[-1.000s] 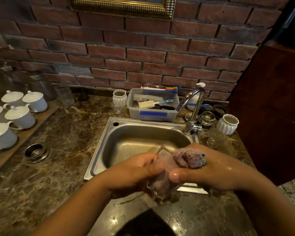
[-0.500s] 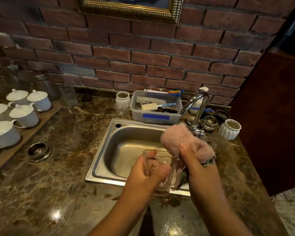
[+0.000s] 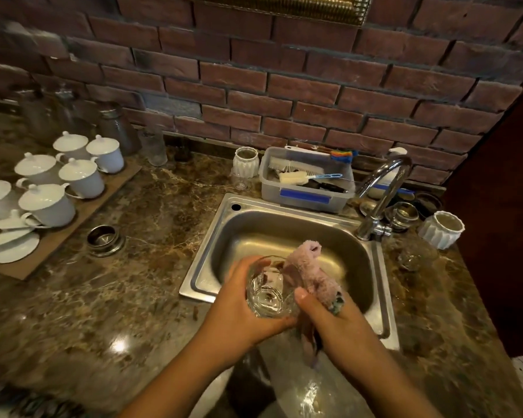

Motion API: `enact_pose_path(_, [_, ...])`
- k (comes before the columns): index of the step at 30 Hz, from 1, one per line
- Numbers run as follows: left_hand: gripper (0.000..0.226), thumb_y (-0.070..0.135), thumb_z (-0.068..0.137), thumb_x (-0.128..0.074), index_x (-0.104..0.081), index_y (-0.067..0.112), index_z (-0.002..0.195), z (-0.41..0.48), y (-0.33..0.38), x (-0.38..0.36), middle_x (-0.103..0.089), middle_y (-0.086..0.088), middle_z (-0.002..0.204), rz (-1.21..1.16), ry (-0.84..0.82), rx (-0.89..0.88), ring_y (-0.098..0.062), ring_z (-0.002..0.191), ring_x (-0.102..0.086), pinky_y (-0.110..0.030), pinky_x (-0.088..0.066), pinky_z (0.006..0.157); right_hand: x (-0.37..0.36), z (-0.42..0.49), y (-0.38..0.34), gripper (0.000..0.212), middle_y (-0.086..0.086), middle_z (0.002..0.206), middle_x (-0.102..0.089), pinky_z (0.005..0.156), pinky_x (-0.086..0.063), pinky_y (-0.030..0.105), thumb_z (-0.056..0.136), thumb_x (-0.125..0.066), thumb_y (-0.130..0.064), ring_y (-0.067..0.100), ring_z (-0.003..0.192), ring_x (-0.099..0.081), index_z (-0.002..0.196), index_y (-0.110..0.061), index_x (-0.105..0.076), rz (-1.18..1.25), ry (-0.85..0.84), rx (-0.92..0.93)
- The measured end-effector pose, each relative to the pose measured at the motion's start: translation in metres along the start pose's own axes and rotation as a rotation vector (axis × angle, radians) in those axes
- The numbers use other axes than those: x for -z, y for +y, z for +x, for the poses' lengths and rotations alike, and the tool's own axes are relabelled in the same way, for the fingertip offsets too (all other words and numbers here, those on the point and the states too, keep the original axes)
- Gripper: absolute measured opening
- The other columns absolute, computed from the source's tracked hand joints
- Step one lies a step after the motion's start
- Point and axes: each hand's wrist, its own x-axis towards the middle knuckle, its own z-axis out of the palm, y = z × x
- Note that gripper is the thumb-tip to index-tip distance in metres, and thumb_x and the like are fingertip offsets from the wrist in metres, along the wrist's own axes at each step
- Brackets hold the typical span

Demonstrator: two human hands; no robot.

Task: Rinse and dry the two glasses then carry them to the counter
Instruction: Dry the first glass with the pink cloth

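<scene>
Pink fluffy cloth (image 3: 310,274) has come up out of the glass (image 3: 268,289) compared with a second ago, when it was wrapped tight round the thing and both hands were bunched together low over the front edge of the sink (image 3: 381,285). Now the glass is upright-ish and open to the camera, you can see straight down to its faceted base, and the cloth is draped along its right side with the top end sticking up. My read is the drying of this one is mostly done, or the cloth is getting re-bunched for another pass inside, hard to say which. Left hand (image 3: 239,309) is cupped round the glass from the left and underneath, fingers curled shut against the wall so it's properly gripped. Right hand (image 3: 329,315) has the cloth pinched, thumb pressed near the glass's right side and the other fingers closed over the fabric, tail of it hanging down below the wrist. Glass sits above the near rim of the sink, not on the counter (image 3: 133,297) yet. A second clear glass (image 3: 412,257) looks to be standing on the counter right of the sink, near the tap (image 3: 384,194), pretty faint though.
</scene>
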Motion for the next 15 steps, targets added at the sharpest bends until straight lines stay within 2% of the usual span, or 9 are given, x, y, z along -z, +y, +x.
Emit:
enact_pose_path(2, [0.087,0.029,0.052,-0.098,-0.053,0.031,0.126,-0.005,-0.019,0.017,-0.06,0.006,0.127,0.063,0.019,0.032,0.004,0.116,-0.058,-0.011,-0.045,0.096,-0.016,0.008,0.007,0.02,-0.019,0.099,-0.076,0.079,-0.051,0.013,0.097,-0.059,-0.021,-0.008,0.093,-0.068,0.106,-0.035,-0.068,0.007,-0.02,-0.071])
enact_pose_path(3, [0.089,0.029,0.052,-0.099,-0.053,0.03,0.128,-0.008,-0.029,0.027,-0.06,0.006,0.129,0.08,0.017,0.06,0.006,0.117,-0.057,-0.008,-0.043,0.096,-0.025,0.013,0.012,0.019,-0.014,0.099,-0.077,0.081,-0.052,0.018,0.097,-0.058,-0.02,-0.002,0.093,-0.071,0.109,-0.03,-0.069,0.033,-0.021,-0.124])
enact_pose_path(6, [0.089,0.015,0.055,-0.099,-0.054,0.022,0.132,-0.018,-0.056,0.056,-0.06,0.007,0.131,0.078,0.014,0.149,0.012,0.117,-0.054,-0.001,-0.039,0.091,-0.053,0.025,0.019,0.017,0.001,0.095,-0.079,0.076,-0.053,0.03,0.097,-0.056,-0.018,0.019,0.092,-0.074,0.104,-0.019,-0.072,0.126,-0.01,-0.278])
enact_pose_path(9, [0.086,0.007,0.059,-0.096,-0.052,0.028,0.129,-0.027,-0.081,0.082,-0.059,0.012,0.128,0.07,0.044,0.209,0.018,0.112,-0.054,-0.001,-0.041,0.088,-0.082,0.033,0.027,0.018,-0.001,0.099,-0.077,0.082,-0.052,0.033,0.099,-0.054,-0.019,0.018,0.096,-0.07,0.096,-0.028,-0.069,0.055,-0.014,-0.302])
enact_pose_path(12, [0.086,0.006,0.061,-0.095,-0.051,0.036,0.129,-0.03,-0.106,0.105,-0.059,0.012,0.129,0.061,0.079,0.279,0.012,0.115,-0.056,-0.011,-0.049,0.096,-0.106,0.036,0.031,0.021,-0.003,0.108,-0.073,0.095,-0.052,0.04,0.099,-0.051,-0.019,0.016,0.101,-0.067,0.098,-0.034,-0.066,-0.018,-0.026,-0.308])
enact_pose_path(13, [0.085,0.006,0.061,-0.095,-0.051,0.037,0.128,-0.031,-0.114,0.112,-0.06,0.012,0.129,0.055,0.096,0.294,0.011,0.115,-0.057,-0.011,-0.049,0.095,-0.112,0.038,0.033,0.022,-0.003,0.107,-0.073,0.096,-0.052,0.042,0.099,-0.051,-0.018,0.016,0.1,-0.067,0.096,-0.034,-0.066,-0.017,-0.021,-0.316])
enact_pose_path(15, [0.082,0.002,0.063,-0.093,-0.052,0.034,0.126,-0.031,-0.128,0.125,-0.06,0.014,0.125,0.056,0.114,0.334,0.016,0.108,-0.057,-0.001,-0.045,0.085,-0.121,0.04,0.034,0.023,-0.001,0.102,-0.074,0.093,-0.052,0.042,0.097,-0.053,-0.013,0.019,0.097,-0.068,0.094,-0.029,-0.067,0.025,0.017,-0.339])
